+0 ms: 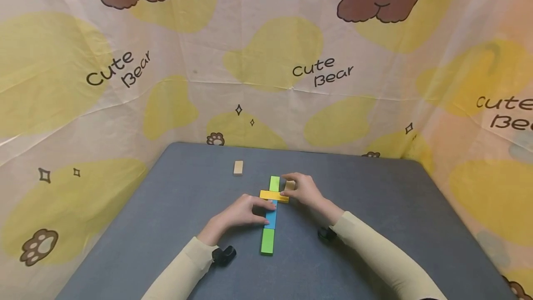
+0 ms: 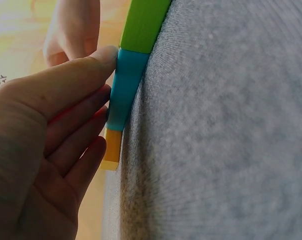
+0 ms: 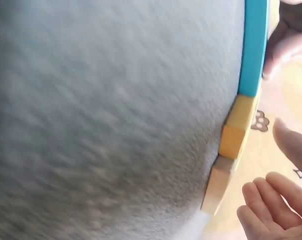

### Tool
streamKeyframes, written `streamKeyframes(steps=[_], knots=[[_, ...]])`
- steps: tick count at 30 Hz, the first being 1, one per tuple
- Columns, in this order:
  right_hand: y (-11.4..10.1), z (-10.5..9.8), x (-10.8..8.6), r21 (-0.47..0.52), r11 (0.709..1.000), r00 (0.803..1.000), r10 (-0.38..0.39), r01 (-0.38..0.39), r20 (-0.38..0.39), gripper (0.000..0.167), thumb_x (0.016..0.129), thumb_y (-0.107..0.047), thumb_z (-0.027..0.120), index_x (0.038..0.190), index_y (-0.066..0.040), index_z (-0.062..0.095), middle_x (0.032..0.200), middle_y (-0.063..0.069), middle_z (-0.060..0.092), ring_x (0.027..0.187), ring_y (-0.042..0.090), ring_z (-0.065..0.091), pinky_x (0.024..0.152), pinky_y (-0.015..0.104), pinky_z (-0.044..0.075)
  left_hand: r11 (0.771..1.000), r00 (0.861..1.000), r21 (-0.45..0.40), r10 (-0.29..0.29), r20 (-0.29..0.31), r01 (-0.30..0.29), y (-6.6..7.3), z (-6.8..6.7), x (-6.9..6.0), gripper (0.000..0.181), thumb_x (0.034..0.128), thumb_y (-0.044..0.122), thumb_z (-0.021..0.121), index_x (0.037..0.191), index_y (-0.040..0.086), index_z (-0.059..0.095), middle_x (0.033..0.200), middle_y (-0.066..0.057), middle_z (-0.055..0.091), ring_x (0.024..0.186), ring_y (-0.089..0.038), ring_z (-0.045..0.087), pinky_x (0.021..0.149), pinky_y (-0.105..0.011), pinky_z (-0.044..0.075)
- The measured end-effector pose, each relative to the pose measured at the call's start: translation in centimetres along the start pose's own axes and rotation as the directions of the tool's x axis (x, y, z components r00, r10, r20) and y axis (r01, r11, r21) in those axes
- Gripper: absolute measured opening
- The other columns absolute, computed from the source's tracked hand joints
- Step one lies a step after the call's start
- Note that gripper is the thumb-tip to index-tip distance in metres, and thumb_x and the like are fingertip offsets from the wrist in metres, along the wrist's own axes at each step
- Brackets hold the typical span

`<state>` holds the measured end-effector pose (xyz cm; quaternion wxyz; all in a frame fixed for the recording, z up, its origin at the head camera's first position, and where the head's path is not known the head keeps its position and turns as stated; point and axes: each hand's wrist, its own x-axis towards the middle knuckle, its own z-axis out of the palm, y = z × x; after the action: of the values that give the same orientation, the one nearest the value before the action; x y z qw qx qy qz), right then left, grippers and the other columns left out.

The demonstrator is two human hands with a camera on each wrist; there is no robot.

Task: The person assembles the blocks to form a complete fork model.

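Note:
Toy blocks lie in a row: a near green block, a blue block, a yellow block set crosswise and a far green block. My left hand rests its thumb and fingertips on the blue block. Its fingers stay fairly straight along the block's upper edge in the left wrist view. Over a plain wooden block, beside the yellow one, hovers my right hand. Thumb and fingers stand apart there, holding nothing. In the right wrist view the wooden block adjoins the yellow block.
Another plain wooden block lies farther back on the grey table, left of the row. A printed cloth with bears and yellow patches hangs around the table's back and sides.

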<state>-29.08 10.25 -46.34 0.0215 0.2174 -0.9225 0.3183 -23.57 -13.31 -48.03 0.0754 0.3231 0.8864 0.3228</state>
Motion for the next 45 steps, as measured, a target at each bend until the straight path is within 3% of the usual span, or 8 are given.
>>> streamKeyframes(steps=[19,37,41,45], knots=[[0.55,0.59,-0.69,0.003,1.000,1.000,-0.018,0.018,-0.010,0.055,0.074,-0.026,0.083,0.123,-0.008,0.066,0.121,0.010,0.069,0.108,0.024,0.064,0.095,0.044,0.053,1.000,1.000,0.014,0.017,-0.008,-0.017,-0.08,-0.10,0.24,0.043,0.0810,0.032,0.077,0.122,0.027,0.067,0.122,0.017,0.068,0.121,-0.005,0.061,0.105,-0.035,0.049],[0.68,0.61,-0.91,0.014,1.000,1.000,0.002,-0.002,-0.003,0.050,0.074,-0.022,0.083,0.121,-0.009,0.068,0.127,0.011,0.066,0.114,0.027,0.063,0.100,0.045,0.051,0.998,0.999,0.047,0.042,0.006,-0.042,0.19,-0.22,0.41,0.043,0.0812,0.032,0.077,0.122,0.024,0.068,0.123,0.015,0.068,0.121,-0.006,0.061,0.105,-0.035,0.049],[0.70,0.67,-0.87,0.019,1.000,1.000,-0.002,0.002,0.000,0.051,0.074,-0.022,0.083,0.121,-0.008,0.067,0.127,0.012,0.066,0.116,0.028,0.062,0.100,0.046,0.051,0.999,0.999,0.009,0.039,-0.019,-0.039,-0.03,-0.20,0.38,0.041,0.0803,0.032,0.078,0.120,0.025,0.069,0.120,0.015,0.069,0.117,-0.006,0.063,0.103,-0.034,0.051],[0.64,0.74,-0.83,0.015,1.000,1.000,-0.014,0.014,-0.001,0.052,0.074,-0.023,0.083,0.121,-0.008,0.067,0.125,0.011,0.067,0.113,0.027,0.063,0.098,0.045,0.052,0.998,0.995,-0.056,0.027,-0.099,-0.033,-0.70,-0.67,0.41,0.039,0.0796,0.029,0.079,0.117,0.024,0.070,0.117,0.012,0.071,0.114,-0.008,0.065,0.101,-0.036,0.052]])
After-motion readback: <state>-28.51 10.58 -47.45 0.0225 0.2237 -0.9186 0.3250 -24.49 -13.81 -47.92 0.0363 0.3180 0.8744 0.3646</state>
